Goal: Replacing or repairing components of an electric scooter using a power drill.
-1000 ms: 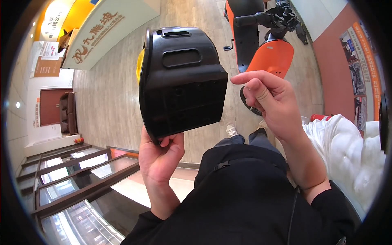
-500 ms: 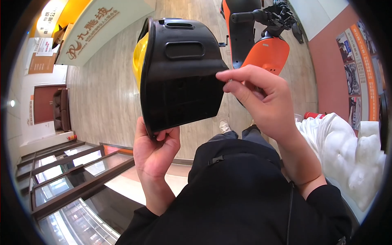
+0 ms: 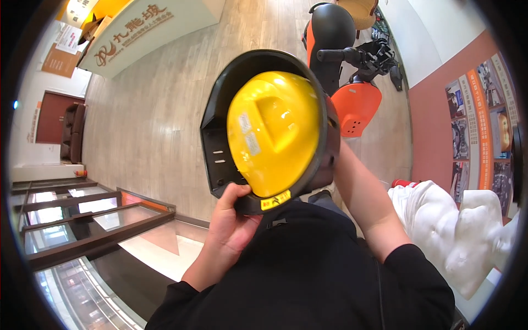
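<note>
Before me is a black plastic tub (image 3: 213, 140), tilted so that its mouth faces me. Inside it sits a glossy yellow helmet (image 3: 278, 132) with two small pale patches on its shell. My left hand (image 3: 232, 223) grips the tub's near rim, its thumb over the edge by the helmet and its fingers underneath. On that rim, just right of the hand, is a small yellow label (image 3: 275, 200). From the right my right forearm (image 3: 366, 201) reaches behind the tub, which hides that hand and its fingers.
An orange and black scooter (image 3: 355, 107) stands beyond the tub at the right. White wrapped bundles (image 3: 434, 225) lie close on my right. At left are glass panels in dark frames (image 3: 99, 236). A pale counter (image 3: 148, 33) is at the far left, on a wood-look floor (image 3: 148, 126).
The tub has turned its mouth toward me, bringing the helmet into full view. My left thumb now lies over the rim. My right hand has gone from beside the tub to behind it.
</note>
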Demonstrator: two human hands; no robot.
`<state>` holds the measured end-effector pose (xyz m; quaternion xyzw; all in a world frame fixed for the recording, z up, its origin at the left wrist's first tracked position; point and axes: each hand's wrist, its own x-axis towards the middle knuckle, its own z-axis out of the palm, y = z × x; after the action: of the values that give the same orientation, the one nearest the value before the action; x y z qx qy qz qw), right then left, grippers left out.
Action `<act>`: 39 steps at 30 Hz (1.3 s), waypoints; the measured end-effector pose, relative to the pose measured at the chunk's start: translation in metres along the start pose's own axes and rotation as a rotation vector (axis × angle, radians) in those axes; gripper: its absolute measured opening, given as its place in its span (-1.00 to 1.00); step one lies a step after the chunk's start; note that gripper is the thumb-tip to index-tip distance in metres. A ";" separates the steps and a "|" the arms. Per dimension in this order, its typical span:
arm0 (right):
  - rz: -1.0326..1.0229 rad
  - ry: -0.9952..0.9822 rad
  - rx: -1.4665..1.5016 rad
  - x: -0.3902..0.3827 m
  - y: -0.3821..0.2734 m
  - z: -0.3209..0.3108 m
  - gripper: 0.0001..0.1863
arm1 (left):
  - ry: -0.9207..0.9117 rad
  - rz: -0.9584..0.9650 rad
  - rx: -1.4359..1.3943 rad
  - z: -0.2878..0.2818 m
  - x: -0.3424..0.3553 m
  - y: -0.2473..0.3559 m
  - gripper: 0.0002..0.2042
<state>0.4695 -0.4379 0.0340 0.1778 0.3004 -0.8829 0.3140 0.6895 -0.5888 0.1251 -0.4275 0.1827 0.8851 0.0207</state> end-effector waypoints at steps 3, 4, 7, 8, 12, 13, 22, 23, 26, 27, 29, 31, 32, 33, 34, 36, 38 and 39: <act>0.040 -0.016 -0.067 -0.012 0.001 0.002 -0.75 | 0.000 -0.023 0.029 -0.018 -0.010 -0.011 -0.75; 0.053 -0.022 -0.087 -0.014 0.001 0.002 -0.75 | -0.006 -0.065 0.096 -0.025 -0.011 -0.011 -0.73; 0.096 -0.040 -0.137 -0.016 0.005 0.003 -0.75 | -0.035 -0.089 0.296 -0.032 -0.018 -0.019 -0.69; 0.109 -0.046 -0.149 -0.016 0.007 0.003 -0.75 | -0.057 -0.075 0.444 -0.033 -0.021 -0.023 -0.67; 0.156 -0.069 -0.181 -0.014 0.014 -0.003 -0.75 | -0.152 -0.061 0.587 -0.032 -0.040 -0.023 -0.62; 0.166 -0.070 -0.189 -0.014 0.015 -0.007 -0.75 | -0.173 -0.186 0.791 -0.038 -0.042 -0.007 -0.70; 0.245 -0.076 -0.255 -0.022 0.021 -0.041 -0.75 | -0.531 1.782 2.063 -0.092 -0.020 0.082 -0.68; 0.248 -0.070 -0.263 -0.022 0.022 -0.045 -0.75 | -0.542 1.780 2.054 -0.075 -0.013 0.078 -0.68; 0.251 -0.045 -0.279 -0.029 0.023 -0.059 -0.75 | -1.092 2.153 1.747 -0.021 0.016 0.063 -0.76; 0.250 -0.037 -0.282 -0.033 0.024 -0.063 -0.75 | -1.196 2.034 1.773 -0.017 0.025 0.061 -0.78; 0.242 -0.019 -0.271 -0.040 0.020 -0.077 -0.75 | -1.266 1.877 1.771 -0.017 0.039 0.058 -0.80; 0.227 0.005 -0.264 -0.049 0.016 -0.089 -0.75 | -0.967 1.930 1.648 -0.019 0.031 0.050 -0.82; 0.218 0.019 -0.263 -0.053 0.016 -0.095 -0.75 | -0.827 1.966 1.562 -0.018 0.030 0.047 -0.82; 0.212 0.030 -0.261 -0.057 0.017 -0.099 -0.75 | -0.810 2.019 1.425 -0.014 0.032 0.045 -0.81; 0.212 0.032 -0.264 -0.059 0.018 -0.102 -0.75 | -0.822 2.018 1.418 -0.009 0.034 0.044 -0.81; 0.225 0.026 -0.272 -0.061 0.022 -0.104 -0.75 | -0.677 1.948 1.191 0.008 0.038 0.046 -0.81; 0.250 0.008 -0.281 -0.061 0.028 -0.104 -0.75 | -0.542 1.844 1.093 0.019 0.043 0.062 -0.82; 0.262 -0.005 -0.281 -0.060 0.030 -0.104 -0.75 | -0.507 1.764 1.021 0.022 0.043 0.075 -0.88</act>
<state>0.5474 -0.3628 -0.0273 0.1674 0.3942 -0.7843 0.4488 0.6310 -0.6559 0.1276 0.1147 0.7711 0.4681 -0.4161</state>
